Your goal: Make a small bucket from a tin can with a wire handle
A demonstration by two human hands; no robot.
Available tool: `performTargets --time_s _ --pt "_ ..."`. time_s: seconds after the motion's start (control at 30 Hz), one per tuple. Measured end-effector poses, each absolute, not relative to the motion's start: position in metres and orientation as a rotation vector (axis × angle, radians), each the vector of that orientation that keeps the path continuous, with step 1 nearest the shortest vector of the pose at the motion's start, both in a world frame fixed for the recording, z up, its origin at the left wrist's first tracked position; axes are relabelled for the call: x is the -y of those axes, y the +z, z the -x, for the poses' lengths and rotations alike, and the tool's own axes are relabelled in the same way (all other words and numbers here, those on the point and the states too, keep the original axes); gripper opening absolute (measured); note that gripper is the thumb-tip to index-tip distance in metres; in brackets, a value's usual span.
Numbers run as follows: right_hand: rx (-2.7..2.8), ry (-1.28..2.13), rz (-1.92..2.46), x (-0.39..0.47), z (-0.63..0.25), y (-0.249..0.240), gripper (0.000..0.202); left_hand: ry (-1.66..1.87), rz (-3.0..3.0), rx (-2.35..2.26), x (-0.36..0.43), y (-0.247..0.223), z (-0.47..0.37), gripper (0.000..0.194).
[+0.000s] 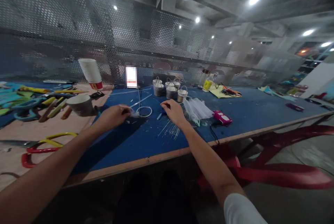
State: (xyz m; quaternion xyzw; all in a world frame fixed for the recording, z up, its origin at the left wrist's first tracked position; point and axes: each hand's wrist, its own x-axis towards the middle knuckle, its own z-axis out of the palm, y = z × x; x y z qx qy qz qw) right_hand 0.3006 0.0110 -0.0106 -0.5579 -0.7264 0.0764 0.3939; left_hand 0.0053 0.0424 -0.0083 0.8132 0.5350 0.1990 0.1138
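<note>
My left hand (114,116) is closed in a pinch above the blue table, with a wispy translucent piece (134,113) at its fingertips. A white ring (144,112) lies just right of it, near a thin upright stalk (139,97). My right hand (172,111) pinches with thumb and fingers; whatever it holds is too small to make out. Below that hand, several thin clear strands (171,129) spread over the table. Several small buckets with wire handles (171,91) stand behind it. White translucent sheets (198,109) lie beside my right wrist.
At left are yellow-and-red scissors (56,142), pale blue scissors (28,108), a grey cup (80,105) and stacked paper cups (90,71). A pink packet (222,117), bottles (208,83) and yellow paper (220,92) are at right. A red chair (281,175) stands by the table edge.
</note>
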Motion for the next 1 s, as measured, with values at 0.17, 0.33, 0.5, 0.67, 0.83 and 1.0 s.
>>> performTargets --time_s 0.17,0.33,0.5,0.67,0.83,1.0 --pt "1.931 0.236 1.414 -0.011 -0.303 -0.014 0.018 0.599 -2.453 -1.722 -0.043 0.004 0.004 0.025" --pt "2.098 0.1 1.453 -0.001 -0.303 -0.008 0.021 0.56 -2.43 -1.776 -0.045 0.003 0.01 0.028" --pt "2.428 0.086 1.416 0.013 -0.304 0.002 0.014 0.524 -2.473 -1.794 -0.044 0.002 0.011 0.03" --pt "2.647 0.14 1.44 0.012 -0.3 0.005 0.012 0.534 -2.53 -1.802 -0.041 0.005 0.009 0.032" --pt "2.856 0.115 1.554 0.001 -0.279 0.025 0.017 0.574 -2.517 -1.795 -0.039 0.006 0.006 0.029" --pt "3.106 0.017 1.54 -0.005 -0.259 0.039 0.013 0.614 -2.446 -1.762 -0.037 0.008 0.005 0.033"
